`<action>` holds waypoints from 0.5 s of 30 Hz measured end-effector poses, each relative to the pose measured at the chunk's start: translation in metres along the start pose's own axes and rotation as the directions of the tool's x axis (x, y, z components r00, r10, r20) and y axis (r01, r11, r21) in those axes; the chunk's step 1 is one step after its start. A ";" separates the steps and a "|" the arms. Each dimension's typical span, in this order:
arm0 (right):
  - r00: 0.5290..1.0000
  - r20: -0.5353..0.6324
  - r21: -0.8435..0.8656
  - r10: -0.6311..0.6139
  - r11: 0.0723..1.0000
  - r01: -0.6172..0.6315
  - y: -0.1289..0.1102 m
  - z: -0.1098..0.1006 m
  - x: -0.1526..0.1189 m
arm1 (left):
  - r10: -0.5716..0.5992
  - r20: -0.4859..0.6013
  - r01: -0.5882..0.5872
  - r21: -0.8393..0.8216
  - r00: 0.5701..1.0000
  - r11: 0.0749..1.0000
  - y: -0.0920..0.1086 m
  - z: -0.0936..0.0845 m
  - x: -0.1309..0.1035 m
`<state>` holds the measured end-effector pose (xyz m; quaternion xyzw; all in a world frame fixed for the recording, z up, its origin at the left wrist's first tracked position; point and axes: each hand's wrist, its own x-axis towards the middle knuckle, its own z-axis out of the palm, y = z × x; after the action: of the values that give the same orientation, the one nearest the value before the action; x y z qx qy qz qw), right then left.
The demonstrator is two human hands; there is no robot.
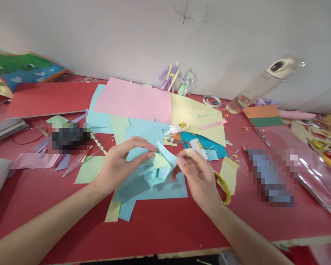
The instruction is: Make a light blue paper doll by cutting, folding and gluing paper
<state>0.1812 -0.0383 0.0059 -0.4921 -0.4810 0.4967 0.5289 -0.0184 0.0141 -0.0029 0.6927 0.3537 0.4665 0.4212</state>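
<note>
Gripping a folded light-blue paper piece (168,162) with both hands, over a light-blue sheet (176,189) near the middle of the red tabletop (165,232); impossible to tell whether touching that sheet. With the left hand (121,162), pinching the upper left side between thumb and index finger, close to a pale-green paper patch (160,162) set within the folds. With the right hand (200,173), holding the right edge between thumb and curled fingers. Just beyond, lying on its side, a white glue bottle (180,128) with a yellow label, nozzle toward the left; near the right knuckles, a second glue bottle (199,147), also white and yellow. Farther back, touching side by side, a pink sheet (138,99) and a pale-yellow sheet (197,116). Beside the right wrist, a yellow ring (227,189), partly hidden, next to a pale-yellow scrap (230,171). Left of the left hand, a pale-green sheet (88,169), a patterned pencil (98,143) and a pixelated dark object (69,137). By the wall (127,36), 2 paper-strip figures (169,77) and, farther right, a clear bottle (253,90). Nearer, at right, a pixelated blue-grey object (270,176).
</note>
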 end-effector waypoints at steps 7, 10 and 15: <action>1.000 0.027 0.050 -0.011 0.999 0.010 0.000 0.006 -0.004 | 0.055 0.081 -0.054 -0.012 0.995 0.998 0.004 0.004 0.000; 1.000 0.011 0.067 -0.010 0.998 0.009 0.002 0.007 -0.003 | -0.021 0.127 0.031 -0.082 0.992 0.996 0.008 0.005 -0.001; 0.999 0.009 0.158 0.041 0.986 -0.042 0.006 0.005 0.000 | -0.202 0.250 0.245 -0.155 0.947 0.957 0.012 0.002 0.001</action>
<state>0.1760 -0.0383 0.0006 -0.4571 -0.4311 0.5457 0.5545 -0.0154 0.0097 0.0079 0.6556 0.3341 0.3623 0.5721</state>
